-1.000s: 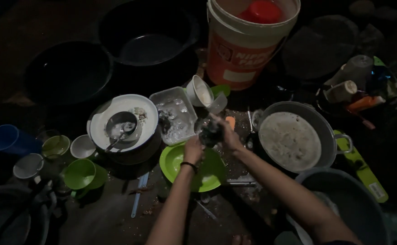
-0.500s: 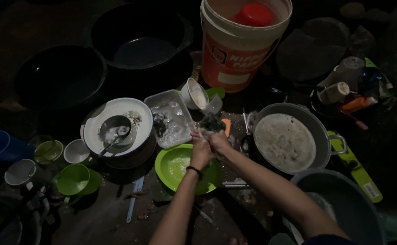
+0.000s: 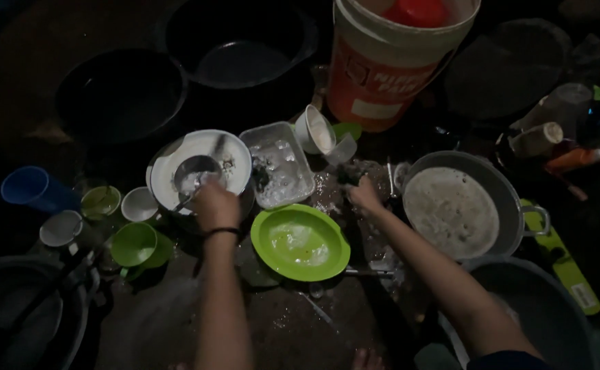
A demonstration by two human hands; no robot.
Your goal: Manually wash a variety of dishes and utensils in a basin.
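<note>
Now our left hand [image 3: 216, 204] has left the scrubbing and grips the small metal bowl [image 3: 194, 175] on the white plate [image 3: 235, 156]; our right hand [image 3: 363, 194] clutches the dark scouring pad [image 3: 347, 176].

Small metal bowl [image 3: 196, 179] sits upright on a white plate [image 3: 204, 164], a spoon [image 3: 185, 200] leaning out of it, bit of soapy water inside. Dark scrubber [image 3: 348, 177] lies low on the wet floor [image 3: 327, 199], beside the clear plastic container.

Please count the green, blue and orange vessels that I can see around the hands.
Green: 4, namely plate, two cups, small lid
Blue: 1, cup
Orange: 1, bucket
Total: 6
</note>
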